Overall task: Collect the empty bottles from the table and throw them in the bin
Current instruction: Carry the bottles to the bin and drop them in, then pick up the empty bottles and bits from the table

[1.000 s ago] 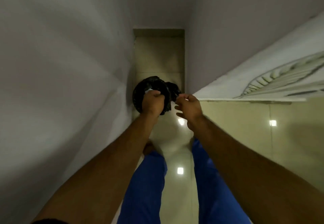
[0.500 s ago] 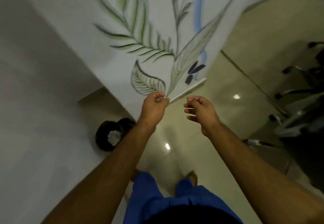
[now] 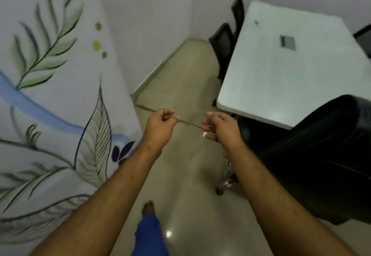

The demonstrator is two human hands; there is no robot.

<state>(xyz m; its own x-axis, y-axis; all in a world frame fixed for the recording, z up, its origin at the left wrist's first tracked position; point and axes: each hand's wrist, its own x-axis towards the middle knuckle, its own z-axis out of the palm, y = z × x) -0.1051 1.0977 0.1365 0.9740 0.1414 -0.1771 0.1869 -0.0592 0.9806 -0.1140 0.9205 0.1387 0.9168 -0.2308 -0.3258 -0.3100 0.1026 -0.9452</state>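
White and pale, the counter stands at the right, well apart from both hands, bearing only a small grey square object. Left hand and right hand hang over the floor, fingers loosely curled, holding nothing; no bottle shows.

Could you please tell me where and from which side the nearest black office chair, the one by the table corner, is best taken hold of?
Probably the top edge of the black chair backrest, reached by the right hand from the floor side. That rounded edge faces the person and is unobstructed; the seat and base sit mostly hidden beneath it, beside the white table.
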